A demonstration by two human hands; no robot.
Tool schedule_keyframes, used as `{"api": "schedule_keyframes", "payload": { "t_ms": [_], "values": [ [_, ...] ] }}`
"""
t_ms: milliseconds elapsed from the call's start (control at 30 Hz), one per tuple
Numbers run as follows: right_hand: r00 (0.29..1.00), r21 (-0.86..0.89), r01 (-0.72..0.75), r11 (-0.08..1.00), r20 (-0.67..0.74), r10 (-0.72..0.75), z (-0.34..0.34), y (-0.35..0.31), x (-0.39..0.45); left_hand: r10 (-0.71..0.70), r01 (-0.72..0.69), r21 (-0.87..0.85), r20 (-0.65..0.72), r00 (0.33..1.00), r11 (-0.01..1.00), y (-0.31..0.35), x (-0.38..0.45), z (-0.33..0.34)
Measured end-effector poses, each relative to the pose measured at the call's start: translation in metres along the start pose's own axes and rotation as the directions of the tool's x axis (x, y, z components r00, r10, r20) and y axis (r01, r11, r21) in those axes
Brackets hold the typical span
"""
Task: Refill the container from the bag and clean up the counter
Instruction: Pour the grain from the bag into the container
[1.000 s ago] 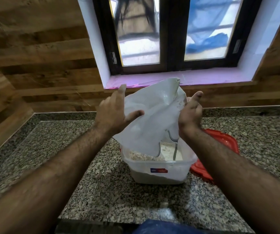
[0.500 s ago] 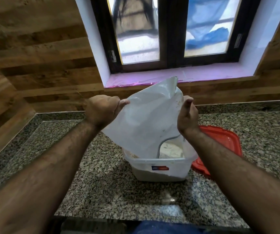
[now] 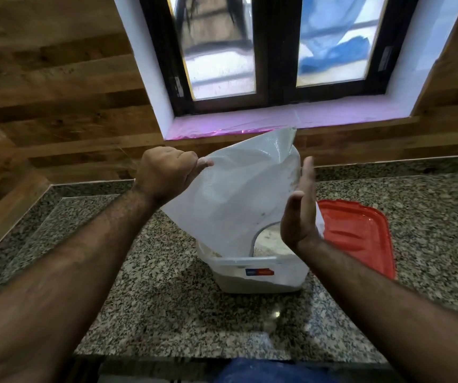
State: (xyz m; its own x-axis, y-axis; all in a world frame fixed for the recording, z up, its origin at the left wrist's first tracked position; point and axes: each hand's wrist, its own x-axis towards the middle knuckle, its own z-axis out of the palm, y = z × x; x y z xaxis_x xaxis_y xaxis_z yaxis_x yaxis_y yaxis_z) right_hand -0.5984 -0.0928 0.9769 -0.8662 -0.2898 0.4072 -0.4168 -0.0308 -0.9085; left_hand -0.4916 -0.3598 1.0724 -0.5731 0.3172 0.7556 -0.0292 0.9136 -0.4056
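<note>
- Bag, white crinkly plastic (image 3: 239,194), hangs between my hands, long axis tilted, mouth down in clear plastic tub w/ pale grain (image 3: 252,272) just below.
- Left hand (image 3: 164,172) pinches its top-left edge.
- Right hand (image 3: 299,211) flat, fingers spread, beside bag's right side; nearer for a tap, I'd say.

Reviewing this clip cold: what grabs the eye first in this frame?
The white bag, upended at centre over the clear container of pale powder, stands out first. The left hand pinches the bag's upper left edge, while the right hand is open and flat beside its right side. A bright red lid lies on the granite counter just right of the container.
</note>
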Motion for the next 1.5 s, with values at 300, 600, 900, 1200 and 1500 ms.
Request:
{"api": "schedule_keyframes", "payload": {
  "t_ms": [300,600,900,1200,1500],
  "values": [
    [0.999,-0.018,0.013,1.0,-0.031,-0.013,-0.003,0.003,0.001,-0.002,0.001,-0.038,-0.025,1.0,0.999,-0.002,-0.003,0.001],
    [0.932,0.32,-0.349,0.881,0.025,0.361,0.002,0.002,0.019,-0.395,0.381,-0.123,-0.123,0.91,0.916,-0.014,-0.044,-0.006],
    [0.944,0.324,-0.28,0.904,0.264,0.198,0.025,-0.023,0.026,-0.833,0.707,-0.503,-0.048,0.552,0.497,-0.007,-0.078,0.004],
    [0.853,0.218,-0.438,0.872,0.407,0.326,0.053,-0.055,0.032,-0.947,0.723,-0.681,0.294,0.128,-0.114,-0.016,-0.097,0.031],
    [0.848,0.401,-0.527,0.749,0.308,0.432,0.08,-0.064,0.032,-0.821,0.681,-0.596,0.571,-0.014,-0.426,-0.021,-0.109,0.049]
  ]
}}
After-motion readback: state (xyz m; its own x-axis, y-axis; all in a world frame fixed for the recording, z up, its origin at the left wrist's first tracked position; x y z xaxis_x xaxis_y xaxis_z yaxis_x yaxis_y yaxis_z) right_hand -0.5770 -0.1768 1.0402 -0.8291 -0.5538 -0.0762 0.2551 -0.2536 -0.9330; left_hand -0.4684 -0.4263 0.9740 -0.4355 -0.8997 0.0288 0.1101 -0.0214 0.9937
